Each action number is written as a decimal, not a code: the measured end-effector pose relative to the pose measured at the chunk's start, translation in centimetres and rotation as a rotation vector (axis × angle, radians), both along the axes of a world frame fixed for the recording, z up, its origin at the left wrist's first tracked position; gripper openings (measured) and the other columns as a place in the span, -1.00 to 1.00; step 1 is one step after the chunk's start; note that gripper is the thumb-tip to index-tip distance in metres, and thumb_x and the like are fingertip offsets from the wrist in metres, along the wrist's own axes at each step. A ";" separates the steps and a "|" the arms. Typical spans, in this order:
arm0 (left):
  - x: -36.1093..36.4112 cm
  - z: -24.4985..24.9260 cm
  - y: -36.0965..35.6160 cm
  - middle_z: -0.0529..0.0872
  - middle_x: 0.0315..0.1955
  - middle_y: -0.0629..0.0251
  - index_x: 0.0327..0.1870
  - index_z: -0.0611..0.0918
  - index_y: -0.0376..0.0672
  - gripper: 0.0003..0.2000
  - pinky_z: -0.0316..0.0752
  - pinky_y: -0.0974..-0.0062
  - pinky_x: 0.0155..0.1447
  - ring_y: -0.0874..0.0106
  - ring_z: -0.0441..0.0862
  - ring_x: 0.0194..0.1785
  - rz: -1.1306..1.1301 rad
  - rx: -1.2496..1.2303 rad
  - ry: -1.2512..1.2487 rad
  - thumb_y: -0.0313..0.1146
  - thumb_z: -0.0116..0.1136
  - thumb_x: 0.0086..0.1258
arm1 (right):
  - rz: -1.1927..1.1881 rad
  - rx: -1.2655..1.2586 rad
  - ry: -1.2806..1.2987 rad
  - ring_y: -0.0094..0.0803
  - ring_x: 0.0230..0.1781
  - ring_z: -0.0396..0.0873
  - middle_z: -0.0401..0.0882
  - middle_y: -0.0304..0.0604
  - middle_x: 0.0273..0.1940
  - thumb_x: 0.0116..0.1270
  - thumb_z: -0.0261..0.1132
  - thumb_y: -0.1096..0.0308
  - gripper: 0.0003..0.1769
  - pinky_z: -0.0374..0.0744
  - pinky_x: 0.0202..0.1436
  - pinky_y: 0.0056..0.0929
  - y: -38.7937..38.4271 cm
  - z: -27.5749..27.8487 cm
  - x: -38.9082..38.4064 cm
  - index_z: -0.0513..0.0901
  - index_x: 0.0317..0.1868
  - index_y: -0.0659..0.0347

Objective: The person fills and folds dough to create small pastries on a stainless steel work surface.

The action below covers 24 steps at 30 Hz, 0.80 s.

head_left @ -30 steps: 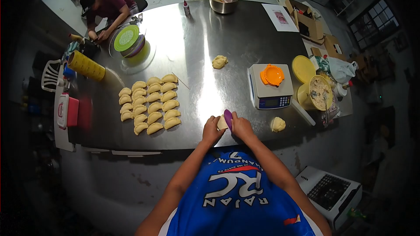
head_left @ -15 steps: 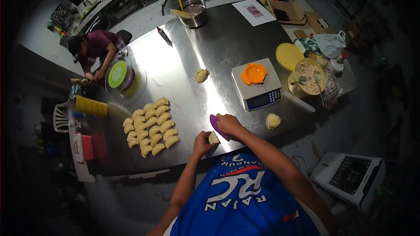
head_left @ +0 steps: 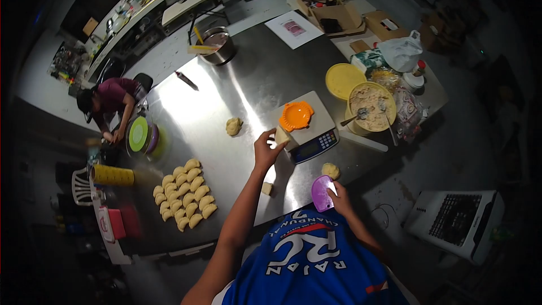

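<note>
My left hand (head_left: 267, 151) pinches a pale piece of dough (head_left: 282, 136) at the near left edge of the digital scale (head_left: 317, 121). On the scale rests an orange dumpling mould (head_left: 297, 116). A purple scraper (head_left: 322, 193) is in my right hand (head_left: 340, 197), over the table's near edge. Just beyond it sits a dough lump (head_left: 330, 170). A smaller cut piece (head_left: 266, 188) lies under my left forearm's right side. Rows of folded dumplings (head_left: 191, 196) lie to the left, and another dough ball (head_left: 234, 126) is farther back.
A tub of filling (head_left: 371, 106) with spoons stands at the right beside a yellow lid (head_left: 345, 81). A steel pot (head_left: 217, 46) and a printed sheet (head_left: 293, 27) are at the back. Another person (head_left: 116, 101) leans at the left end near a green-lidded container (head_left: 139, 134).
My left hand has moved forward to the scale with a piece of dough. My right hand has drawn back to the right with the scraper. The camera view has shifted.
</note>
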State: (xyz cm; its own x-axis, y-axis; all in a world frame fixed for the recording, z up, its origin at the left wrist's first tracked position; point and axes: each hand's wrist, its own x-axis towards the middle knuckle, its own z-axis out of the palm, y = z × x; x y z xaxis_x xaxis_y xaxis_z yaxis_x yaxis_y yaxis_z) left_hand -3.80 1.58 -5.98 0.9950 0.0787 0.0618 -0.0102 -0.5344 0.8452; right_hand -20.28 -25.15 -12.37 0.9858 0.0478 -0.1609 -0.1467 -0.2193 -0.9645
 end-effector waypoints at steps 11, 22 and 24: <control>6.9 -1.3 -5.7 0.66 -0.04 0.06 0.07 0.61 -0.26 -0.38 0.49 0.28 0.16 0.15 0.58 0.02 0.010 0.377 -0.146 -0.23 0.55 -0.07 | -0.106 0.134 0.031 -0.62 -0.35 0.46 0.53 -0.24 -0.39 0.37 0.21 0.44 -0.89 0.46 -0.25 -0.53 -3.3 0.3 1.4 0.51 -0.19 0.30; -8.5 -3.9 2.0 0.56 0.07 0.09 0.08 0.58 -0.20 -0.50 0.43 0.25 0.18 0.14 0.50 0.10 0.146 0.350 0.066 -0.33 0.43 0.07 | 0.036 0.039 -0.022 -0.35 -0.31 0.60 0.60 -0.02 -0.35 0.36 0.20 0.36 -0.82 0.52 -0.20 -0.36 -1.6 1.8 3.9 0.52 -0.18 0.33; -11.9 -4.5 3.3 0.54 0.12 0.09 0.10 0.58 -0.16 -0.49 0.41 0.25 0.23 0.13 0.47 0.16 0.065 0.407 0.118 -0.33 0.43 0.06 | 0.075 0.020 -0.004 -0.31 -0.30 0.62 0.60 0.00 -0.34 0.36 0.20 0.35 -0.81 0.52 -0.19 -0.33 -0.9 1.6 4.1 0.52 -0.17 0.33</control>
State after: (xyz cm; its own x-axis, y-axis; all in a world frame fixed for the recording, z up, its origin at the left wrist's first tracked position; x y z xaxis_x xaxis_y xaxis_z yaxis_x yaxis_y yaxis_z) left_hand -15.73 4.83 -10.46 0.9908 0.1344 -0.0137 0.1191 -0.8208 0.5587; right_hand -16.15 -26.07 -10.75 0.9800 0.1249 -0.1551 -0.1267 -0.2102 -0.9694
